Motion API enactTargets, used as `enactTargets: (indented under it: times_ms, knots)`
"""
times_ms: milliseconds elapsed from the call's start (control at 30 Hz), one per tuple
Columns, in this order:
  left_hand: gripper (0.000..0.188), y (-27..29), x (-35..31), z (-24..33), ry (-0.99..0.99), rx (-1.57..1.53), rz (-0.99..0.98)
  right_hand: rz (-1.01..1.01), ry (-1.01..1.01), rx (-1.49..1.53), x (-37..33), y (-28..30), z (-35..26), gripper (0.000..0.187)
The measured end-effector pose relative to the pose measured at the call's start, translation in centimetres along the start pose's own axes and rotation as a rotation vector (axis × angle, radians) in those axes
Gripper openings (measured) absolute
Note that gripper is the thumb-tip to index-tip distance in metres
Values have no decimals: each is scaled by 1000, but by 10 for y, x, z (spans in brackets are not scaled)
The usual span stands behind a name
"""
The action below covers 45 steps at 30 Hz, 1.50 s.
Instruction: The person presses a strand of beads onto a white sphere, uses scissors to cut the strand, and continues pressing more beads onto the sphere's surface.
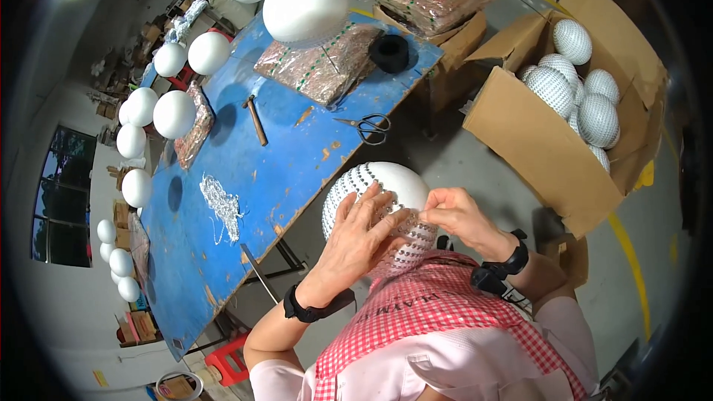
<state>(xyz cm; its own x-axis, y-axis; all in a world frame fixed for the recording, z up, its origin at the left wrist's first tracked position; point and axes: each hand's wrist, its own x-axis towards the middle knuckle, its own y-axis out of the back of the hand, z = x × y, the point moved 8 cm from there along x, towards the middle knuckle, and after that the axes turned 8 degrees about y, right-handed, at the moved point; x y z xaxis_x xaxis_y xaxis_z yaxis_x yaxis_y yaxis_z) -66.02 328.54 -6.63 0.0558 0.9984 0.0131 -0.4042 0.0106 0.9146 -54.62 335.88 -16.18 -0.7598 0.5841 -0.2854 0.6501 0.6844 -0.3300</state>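
A large white ball (405,178) rests on my lap against the red-checked apron (427,304). Rows of small silvery beads wind around its left side and lower part, while its upper right is bare white. My left hand (360,234) is laid over the beaded front, its fingers curved along the surface and holding the ball. At the ball's right side, my right hand (457,215) is closed in a pinch on the bead strand (416,217), close to the surface. The fingertips cover most of the pinched piece.
The worn blue table (271,178) ahead carries scissors (364,126), a hammer (256,120), a black tape roll (390,53), a heap of bead strands (221,204) and plastic-wrapped packs (319,63). White balls (174,113) hang at left. An open carton (546,152) at right holds beaded balls (596,119).
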Motion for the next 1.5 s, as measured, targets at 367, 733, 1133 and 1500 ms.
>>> enactTargets:
  times_ms: [367,733,1133,1500]
  knots:
    - [44,0,10,11,-2,74,-18,35,216,-98,-11,6,-24,10]
    - [44,4,14,8,38,78,-53,-39,-77,166,-3,18,16,16]
    - [46,-11,17,14,77,118,-48,160,234,-149,-19,27,-15,16]
    - [59,-16,19,36,3,112,-65,18,213,-117,-27,48,-7,13]
